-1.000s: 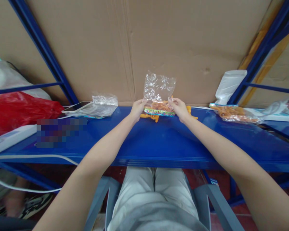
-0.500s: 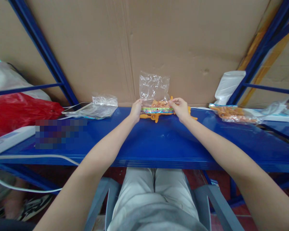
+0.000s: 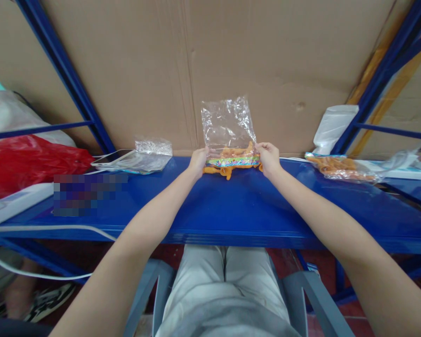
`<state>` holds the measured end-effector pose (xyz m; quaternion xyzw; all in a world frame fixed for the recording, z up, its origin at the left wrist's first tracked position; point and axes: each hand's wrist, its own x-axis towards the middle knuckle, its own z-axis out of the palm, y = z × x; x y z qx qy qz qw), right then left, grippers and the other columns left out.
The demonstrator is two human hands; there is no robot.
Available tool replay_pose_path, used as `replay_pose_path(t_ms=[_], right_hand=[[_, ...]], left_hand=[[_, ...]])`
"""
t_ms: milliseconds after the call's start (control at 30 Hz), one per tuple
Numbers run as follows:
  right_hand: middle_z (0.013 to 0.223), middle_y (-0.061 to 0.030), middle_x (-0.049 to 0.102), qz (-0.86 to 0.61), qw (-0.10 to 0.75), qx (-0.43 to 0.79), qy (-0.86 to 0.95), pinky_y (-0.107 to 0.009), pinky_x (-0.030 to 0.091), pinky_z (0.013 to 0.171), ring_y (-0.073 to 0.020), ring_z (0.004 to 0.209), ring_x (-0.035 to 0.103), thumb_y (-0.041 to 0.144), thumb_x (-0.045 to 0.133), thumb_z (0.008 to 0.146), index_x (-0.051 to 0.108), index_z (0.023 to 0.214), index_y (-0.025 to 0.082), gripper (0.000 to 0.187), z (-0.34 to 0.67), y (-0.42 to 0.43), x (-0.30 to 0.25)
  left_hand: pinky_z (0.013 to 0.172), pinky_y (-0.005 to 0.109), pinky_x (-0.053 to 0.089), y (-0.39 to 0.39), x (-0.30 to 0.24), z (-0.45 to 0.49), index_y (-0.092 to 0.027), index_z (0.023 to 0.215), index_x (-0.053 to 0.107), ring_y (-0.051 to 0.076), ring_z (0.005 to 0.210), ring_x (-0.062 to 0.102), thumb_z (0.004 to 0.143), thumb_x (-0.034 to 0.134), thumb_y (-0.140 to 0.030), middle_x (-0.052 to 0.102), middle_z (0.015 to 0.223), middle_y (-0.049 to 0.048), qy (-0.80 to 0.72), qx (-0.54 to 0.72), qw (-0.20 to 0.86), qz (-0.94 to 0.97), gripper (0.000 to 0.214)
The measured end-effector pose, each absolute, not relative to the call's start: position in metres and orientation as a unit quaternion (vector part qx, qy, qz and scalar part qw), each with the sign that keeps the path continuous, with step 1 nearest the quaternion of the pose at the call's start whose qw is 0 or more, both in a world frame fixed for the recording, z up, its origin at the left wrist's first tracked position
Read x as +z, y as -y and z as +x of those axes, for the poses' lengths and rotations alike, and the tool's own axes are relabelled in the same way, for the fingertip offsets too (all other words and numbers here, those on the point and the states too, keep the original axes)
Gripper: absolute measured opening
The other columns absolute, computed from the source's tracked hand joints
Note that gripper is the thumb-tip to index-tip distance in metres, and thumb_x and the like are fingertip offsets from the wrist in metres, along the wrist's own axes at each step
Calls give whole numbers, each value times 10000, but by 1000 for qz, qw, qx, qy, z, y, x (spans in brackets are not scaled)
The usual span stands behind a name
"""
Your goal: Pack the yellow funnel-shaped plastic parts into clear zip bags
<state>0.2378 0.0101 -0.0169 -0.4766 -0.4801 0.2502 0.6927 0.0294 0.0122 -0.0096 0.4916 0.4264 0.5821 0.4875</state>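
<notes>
In a pinching grip, the left hand (image 3: 197, 162) and the right hand (image 3: 269, 158) hold opposite sides of a crinkled transparent plastic bag (image 3: 226, 122) with a colourful printed strip (image 3: 235, 162), near the far edge of the smooth blue bench (image 3: 228, 206), knobbly orange pieces (image 3: 228, 172) showing below this strip.

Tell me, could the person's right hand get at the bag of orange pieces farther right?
Probably, once the right hand lets go of the clear bag: only a thin white strip shows between that hand and the farther bag.
</notes>
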Motion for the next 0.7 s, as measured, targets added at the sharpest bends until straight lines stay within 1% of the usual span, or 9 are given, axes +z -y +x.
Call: replay_pose_path(t_ms=[67,167,233,300,467,600,700], right_hand=[[670,26,559,-476,695,254,475,-267,491,712,-134,713,571,191,551,746,461,663,218,126,239,-11,-16],[659,29,542,-476,702,248,467,-264,484,713,-121,678,553,173,546,763,443,653,217,157,240,-10,-16],[653,29,534,-479,703,235,471,-261,477,698,-113,652,541,166,543,781,434,656,218,173,240,-9,-16],[643,31,530,-479,697,224,485,-254,471,669,-109,630,537,166,543,792,432,673,219,171,240,-9,-17],[590,63,513,-451,712,232,485,-225,442,582,-99,567,529,111,536,767,430,748,220,153,240,-12,-20],[565,82,497,-440,725,243,471,-207,415,548,-87,533,511,62,525,752,426,759,218,186,237,-13,-19],[550,91,482,-455,732,251,441,-187,399,532,-72,514,495,17,495,757,427,744,212,207,233,-9,-16]], left_hand=[[435,232,449,-10,-8,30,-140,855,650,198,576,662,921,458,-264,697,640,78,-433,582,482,491,237],[444,222,428,-4,-3,31,-157,743,614,174,532,628,935,440,-227,669,596,60,-447,583,466,493,269],[451,214,411,-1,-1,32,-161,671,579,150,493,587,934,445,-203,648,580,51,-459,582,454,493,299],[455,210,399,-1,0,32,-164,642,562,134,471,550,925,454,-186,623,564,39,-472,580,443,494,304],[471,197,397,-8,-4,31,-153,629,541,112,469,492,878,467,-149,530,540,-2,-499,590,390,501,260],[408,160,321,-9,-4,33,-146,659,522,72,398,398,917,424,-140,410,524,-49,-509,584,364,516,275],[367,153,264,-5,-3,34,-140,701,534,61,367,365,949,412,-150,363,513,-64,-508,579,351,533,276]])
